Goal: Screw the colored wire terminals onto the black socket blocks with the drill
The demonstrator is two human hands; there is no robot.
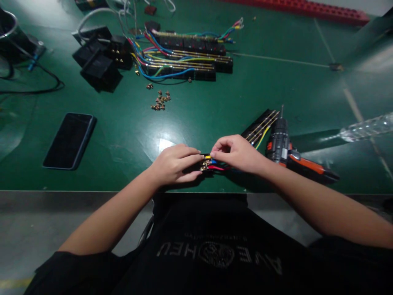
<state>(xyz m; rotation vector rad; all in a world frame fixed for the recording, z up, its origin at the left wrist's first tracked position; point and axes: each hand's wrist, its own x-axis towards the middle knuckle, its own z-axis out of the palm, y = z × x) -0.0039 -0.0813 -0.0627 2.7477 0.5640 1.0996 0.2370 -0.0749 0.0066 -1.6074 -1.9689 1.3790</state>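
Observation:
Close to the table's front edge, a small black block with brass screws and coloured wires lies between my hands, partly hidden by them. My left hand wraps over its left end, fingers closed on it. My right hand pinches a yellow-sleeved wire end at the block's upper edge. Blue and red wire ends sit just below that pinch. Right behind my right hand lies a black strip with brass bars and a yellow-green wire.
A cordless screwdriver rests to the right, a phone to the left. Loose brass screws are scattered mid-table. Farther back are wired black socket strips and black boxes. A clear plastic bottle lies at far right.

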